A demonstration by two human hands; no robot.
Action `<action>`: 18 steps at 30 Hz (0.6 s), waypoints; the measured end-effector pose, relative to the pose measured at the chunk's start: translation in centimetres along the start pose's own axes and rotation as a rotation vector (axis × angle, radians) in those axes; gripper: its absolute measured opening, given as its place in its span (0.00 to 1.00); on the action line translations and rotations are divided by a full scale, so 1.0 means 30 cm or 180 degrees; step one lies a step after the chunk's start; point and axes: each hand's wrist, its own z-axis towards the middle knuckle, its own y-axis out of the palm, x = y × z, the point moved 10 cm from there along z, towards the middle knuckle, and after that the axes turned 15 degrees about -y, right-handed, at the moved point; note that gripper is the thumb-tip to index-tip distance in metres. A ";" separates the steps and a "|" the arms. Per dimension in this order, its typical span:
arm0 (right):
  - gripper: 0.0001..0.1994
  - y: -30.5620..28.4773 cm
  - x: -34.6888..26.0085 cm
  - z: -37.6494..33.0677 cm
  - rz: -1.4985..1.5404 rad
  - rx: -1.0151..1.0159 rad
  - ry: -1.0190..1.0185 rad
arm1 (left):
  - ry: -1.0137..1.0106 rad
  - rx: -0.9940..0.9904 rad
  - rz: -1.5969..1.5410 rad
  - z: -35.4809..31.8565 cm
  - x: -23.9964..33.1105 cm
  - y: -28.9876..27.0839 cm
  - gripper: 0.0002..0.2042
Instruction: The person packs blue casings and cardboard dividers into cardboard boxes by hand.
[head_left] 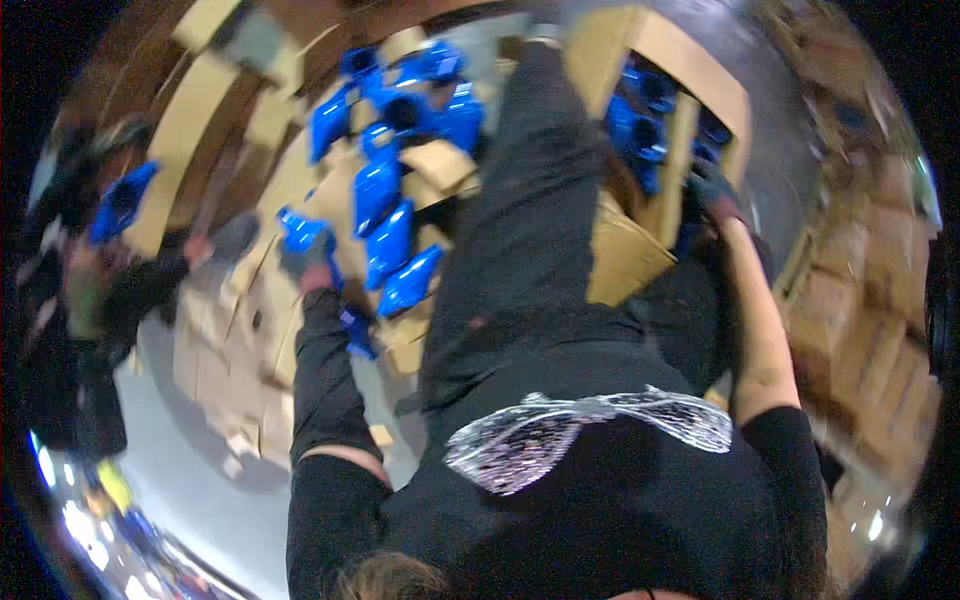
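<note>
My left hand (308,262), in a dark glove, is closed on a glossy blue plastic piece (300,230) beside a spread of similar blue pieces (378,190) lying on cardboard. Some of these pieces have dark round openings; their exact kind is unclear. At the right, an open cardboard box (693,60) with a divider (678,165) holds more blue pieces (640,130). My gloved right hand (714,192) is at the near right side of this box, by the blue pieces. Blur and shadow hide its fingers.
Another person (95,260) works at the far left, near a blue piece (125,203). Stacked cardboard (860,290) lines the right side, and flattened cardboard (230,340) lies at the left on the grey floor (185,440). My leg (520,200) stretches between the blue pieces and the box.
</note>
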 end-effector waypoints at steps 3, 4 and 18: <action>0.21 0.020 -0.224 0.034 -0.0210 0.0229 0.0172 | -0.0064 0.0666 0.0842 0.109 -0.156 -0.025 0.38; 0.20 0.010 -0.219 0.011 0.0176 0.0547 0.0054 | -0.0114 0.0886 0.0415 0.077 -0.180 -0.022 0.41; 0.15 0.039 -0.145 0.143 -0.0467 -0.0075 -0.0090 | 0.0755 0.0203 -0.1028 -0.108 0.018 -0.135 0.31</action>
